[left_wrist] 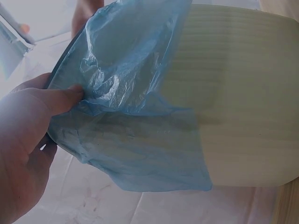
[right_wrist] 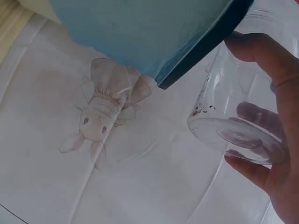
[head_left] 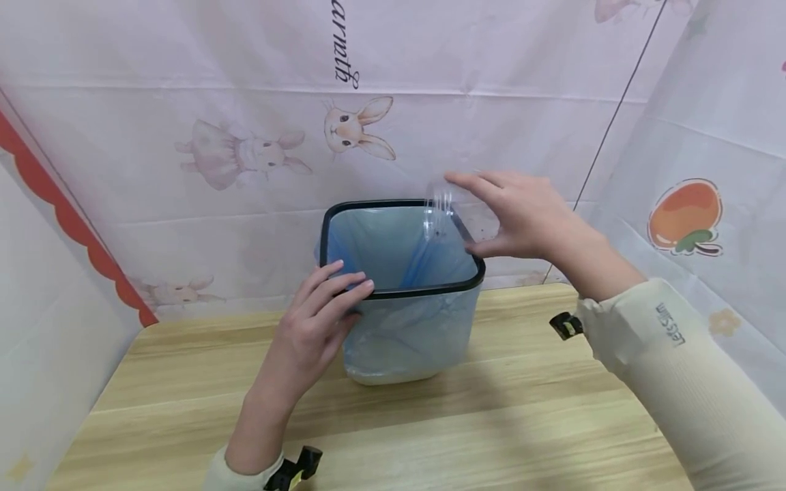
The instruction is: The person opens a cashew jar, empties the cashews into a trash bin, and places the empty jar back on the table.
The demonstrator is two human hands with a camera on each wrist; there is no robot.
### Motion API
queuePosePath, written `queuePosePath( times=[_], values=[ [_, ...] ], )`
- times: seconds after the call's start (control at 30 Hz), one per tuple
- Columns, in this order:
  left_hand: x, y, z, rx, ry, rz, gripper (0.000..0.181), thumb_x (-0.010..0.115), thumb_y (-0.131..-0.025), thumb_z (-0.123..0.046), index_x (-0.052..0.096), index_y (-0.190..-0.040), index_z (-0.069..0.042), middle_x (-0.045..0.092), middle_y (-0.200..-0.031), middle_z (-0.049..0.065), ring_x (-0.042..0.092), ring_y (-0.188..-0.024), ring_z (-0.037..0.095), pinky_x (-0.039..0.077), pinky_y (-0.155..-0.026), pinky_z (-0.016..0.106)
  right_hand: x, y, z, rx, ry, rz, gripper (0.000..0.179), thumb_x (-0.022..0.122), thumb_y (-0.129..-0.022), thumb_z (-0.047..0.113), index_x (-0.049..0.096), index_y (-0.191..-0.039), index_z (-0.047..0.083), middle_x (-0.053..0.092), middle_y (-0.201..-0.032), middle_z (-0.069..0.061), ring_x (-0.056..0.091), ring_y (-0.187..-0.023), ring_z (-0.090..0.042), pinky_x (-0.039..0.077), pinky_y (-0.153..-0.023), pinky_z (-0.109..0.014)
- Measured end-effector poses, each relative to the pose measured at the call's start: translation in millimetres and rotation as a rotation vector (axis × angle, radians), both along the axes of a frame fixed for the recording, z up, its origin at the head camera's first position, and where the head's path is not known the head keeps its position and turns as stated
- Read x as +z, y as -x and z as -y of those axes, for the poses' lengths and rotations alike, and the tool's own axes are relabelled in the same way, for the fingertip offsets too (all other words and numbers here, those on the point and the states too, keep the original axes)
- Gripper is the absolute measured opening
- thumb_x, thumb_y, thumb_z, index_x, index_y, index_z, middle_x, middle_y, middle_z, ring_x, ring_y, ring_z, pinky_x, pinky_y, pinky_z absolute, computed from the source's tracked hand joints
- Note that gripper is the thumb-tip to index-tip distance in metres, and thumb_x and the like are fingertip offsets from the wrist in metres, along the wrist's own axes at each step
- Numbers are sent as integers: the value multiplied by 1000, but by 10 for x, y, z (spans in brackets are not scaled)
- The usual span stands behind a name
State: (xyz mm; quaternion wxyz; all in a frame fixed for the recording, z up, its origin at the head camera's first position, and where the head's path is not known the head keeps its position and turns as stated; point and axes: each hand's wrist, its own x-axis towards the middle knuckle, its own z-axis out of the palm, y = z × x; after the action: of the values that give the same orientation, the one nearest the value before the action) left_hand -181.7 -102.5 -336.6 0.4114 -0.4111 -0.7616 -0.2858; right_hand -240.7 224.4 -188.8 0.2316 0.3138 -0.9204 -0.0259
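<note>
A cream trash bin [head_left: 393, 377] with a black rim [head_left: 424, 292] stands on the table, lined with a thin blue plastic bag [head_left: 411, 334] folded down over its outside. My left hand [head_left: 319, 317] grips the near left corner of the rim, fingers over the top; the left wrist view shows the bag hanging loosely beside that hand [left_wrist: 28, 126]. In my right hand [head_left: 522, 215] is a clear plastic jar [right_wrist: 219, 105], tilted at the bin's right side, its threaded neck overlapping the opening in the head view. Small brown specks [right_wrist: 203, 110] cling inside the jar near its base.
The light wood table [head_left: 522, 409] extends around the bin. Close behind it hangs a pale cloth [head_left: 258, 225] printed with rabbits, and another printed panel [head_left: 737, 136] rises on the right. A red scalloped border [head_left: 80, 232] runs down the left.
</note>
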Motion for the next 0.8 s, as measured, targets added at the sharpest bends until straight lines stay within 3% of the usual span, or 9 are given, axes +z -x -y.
queuePosePath(
  times=[0.2,0.5,0.7,0.8],
  values=[
    [-6,2,5,-4,0,-14,58,79,-79,3,65,-133,-13,62,-133,9,48,-134,39,32,-117,46,-85,-61,-120,9,194,24,104,88,-69,45,32,-156,34,57,-141,-5,57,-124,-27,48,-92,-57],
    [-9,10,3,-2,-3,-13,58,79,-79,2,64,-134,-14,62,-133,8,48,-133,39,32,-117,47,-335,-214,-248,39,391,-65,108,93,-64,37,36,-155,30,62,-133,-5,61,-118,-26,49,-92,-55],
    [-18,9,9,2,0,-12,58,79,-79,2,64,-134,-13,62,-134,8,48,-134,39,32,-117,46,-509,-350,-326,35,619,-34,110,95,-62,27,35,-154,36,64,-129,-9,62,-117,-29,50,-95,-54],
    [-15,8,8,0,-1,-17,58,79,-79,2,64,-134,-13,62,-133,9,47,-134,40,32,-117,47,-602,-414,-366,35,700,-14,111,96,-62,20,35,-154,38,63,-131,-7,61,-119,-24,51,-97,-51]
  ],
)
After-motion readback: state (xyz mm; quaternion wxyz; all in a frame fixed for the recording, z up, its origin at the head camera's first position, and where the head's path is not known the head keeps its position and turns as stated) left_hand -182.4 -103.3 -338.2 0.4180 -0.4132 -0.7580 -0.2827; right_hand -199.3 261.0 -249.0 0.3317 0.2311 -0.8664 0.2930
